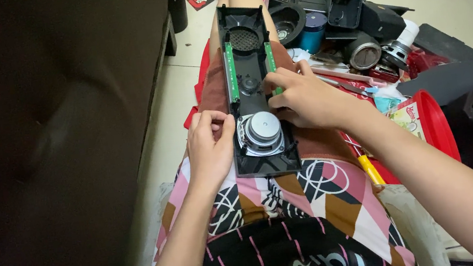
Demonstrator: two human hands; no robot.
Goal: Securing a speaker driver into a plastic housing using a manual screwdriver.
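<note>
While the speaker panel (252,89) ran lengthwise along our leg, our left hand (209,148) pinched its left edge and our right hand (304,97), fingers curled, pressed its right edge.

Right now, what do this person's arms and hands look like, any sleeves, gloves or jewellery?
Both forearms are bare, with no sleeves in view. The left hand and right hand wear no gloves, and no rings, watch or bracelets show. The nails look short and unpainted. Below the arms lies patterned pink, black, white and brown clothing.

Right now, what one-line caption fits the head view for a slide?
Left hand steadies a long black plastic speaker panel on the lap; right hand touches it above its round silver driver.
</note>
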